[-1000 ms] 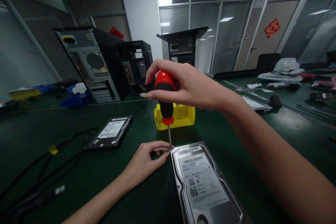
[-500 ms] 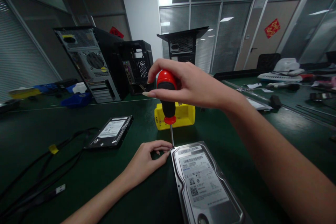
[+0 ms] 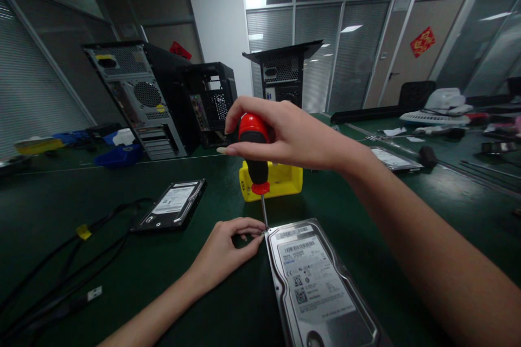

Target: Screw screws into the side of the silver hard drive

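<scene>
A green desk (image 3: 222, 192) spans the view, and at its far side stand a large computer tower (image 3: 169, 95), its rear panel turned toward the camera, an open black computer case (image 3: 211, 103) beside it, and another tower (image 3: 283, 73) behind the right hand (image 3: 293, 133). Black cables (image 3: 118, 207) with a yellow tag loop across the left of the desk.

The right hand is closed around the red-and-black handle of a screwdriver (image 3: 259, 171), which leans slightly, its tip down at the far left corner of a Samsung hard drive (image 3: 321, 282). That drive lies flat on the desk in front of the person, label up. The left hand (image 3: 228, 244) is curled, thumb and fingertips at the same corner; whether they pinch the edge or only rest against it, one cannot tell.

A yellow bin (image 3: 288, 181) sits just beyond the drive, partly behind the screwdriver. A second hard drive (image 3: 173, 203) lies left of it, and what appears to be a third (image 3: 393, 159) lies beyond the right forearm. Smallest is a USB plug (image 3: 94, 294), near the left forearm.
</scene>
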Motion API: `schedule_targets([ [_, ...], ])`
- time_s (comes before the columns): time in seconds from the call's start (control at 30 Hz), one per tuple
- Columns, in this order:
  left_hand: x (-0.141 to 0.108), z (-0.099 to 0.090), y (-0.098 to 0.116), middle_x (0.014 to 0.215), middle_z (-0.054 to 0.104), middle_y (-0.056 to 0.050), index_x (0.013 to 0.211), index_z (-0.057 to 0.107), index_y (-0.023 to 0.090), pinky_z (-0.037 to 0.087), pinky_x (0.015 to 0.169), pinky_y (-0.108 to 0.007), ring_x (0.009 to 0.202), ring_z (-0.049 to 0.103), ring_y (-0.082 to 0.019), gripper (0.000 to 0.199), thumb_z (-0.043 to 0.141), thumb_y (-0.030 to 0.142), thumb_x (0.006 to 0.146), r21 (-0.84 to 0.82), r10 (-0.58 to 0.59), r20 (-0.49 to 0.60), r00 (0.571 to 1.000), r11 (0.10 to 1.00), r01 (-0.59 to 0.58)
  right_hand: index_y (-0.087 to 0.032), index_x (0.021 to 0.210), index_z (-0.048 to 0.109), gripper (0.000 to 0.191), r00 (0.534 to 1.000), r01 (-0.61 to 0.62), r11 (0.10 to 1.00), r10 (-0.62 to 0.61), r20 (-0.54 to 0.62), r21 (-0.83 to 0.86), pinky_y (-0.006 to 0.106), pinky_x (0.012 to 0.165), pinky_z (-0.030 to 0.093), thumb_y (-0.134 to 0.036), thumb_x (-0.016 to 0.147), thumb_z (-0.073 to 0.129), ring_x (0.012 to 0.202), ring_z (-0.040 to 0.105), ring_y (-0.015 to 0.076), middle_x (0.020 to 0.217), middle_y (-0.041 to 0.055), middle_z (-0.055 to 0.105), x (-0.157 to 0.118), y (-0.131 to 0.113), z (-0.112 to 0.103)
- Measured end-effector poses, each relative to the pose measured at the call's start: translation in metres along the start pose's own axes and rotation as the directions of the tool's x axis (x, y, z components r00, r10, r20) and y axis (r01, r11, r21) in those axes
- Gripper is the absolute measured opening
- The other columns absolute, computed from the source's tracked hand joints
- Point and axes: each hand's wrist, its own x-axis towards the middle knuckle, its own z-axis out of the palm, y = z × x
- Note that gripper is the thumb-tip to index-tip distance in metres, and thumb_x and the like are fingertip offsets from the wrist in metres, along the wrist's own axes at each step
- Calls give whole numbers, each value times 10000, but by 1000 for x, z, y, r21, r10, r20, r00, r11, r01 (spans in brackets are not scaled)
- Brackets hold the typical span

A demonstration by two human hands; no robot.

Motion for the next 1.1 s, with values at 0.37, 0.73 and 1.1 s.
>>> schedule_targets([
  [0.37,-7,-6,-7,1009,688,-37,1062,679,230,527,846,-310,936,640,-179,269,598,235,806,231,102,9,995,968,-102,-135,1105,475,344,1000,-5,999,4,-14,-44,257,744,456,-418,911,438,893,522,117,1054,36,543,-3,0,-5],
  [0.73,-10,-3,-17,1110,685,-79,1231,558,179,522,776,-366,890,642,-205,325,397,204,949,579,367,110,924,732,-360,-115,1057,495,299,999,-20,1000,19,-41,-15,253,756,465,-359,885,511,864,528,97,1017,18,562,-3,-5,-8],
  [1.1,-11,-16,-23,1175,643,-43,1243,561,249,510,906,-362,1072,581,-188,336,490,253,914,535,298,3,955,806,-253,-120,1071,474,325,999,7,997,-10,-35,-76,253,725,485,-399,907,445,858,533,96,1016,17,548,-4,-2,-8],
])
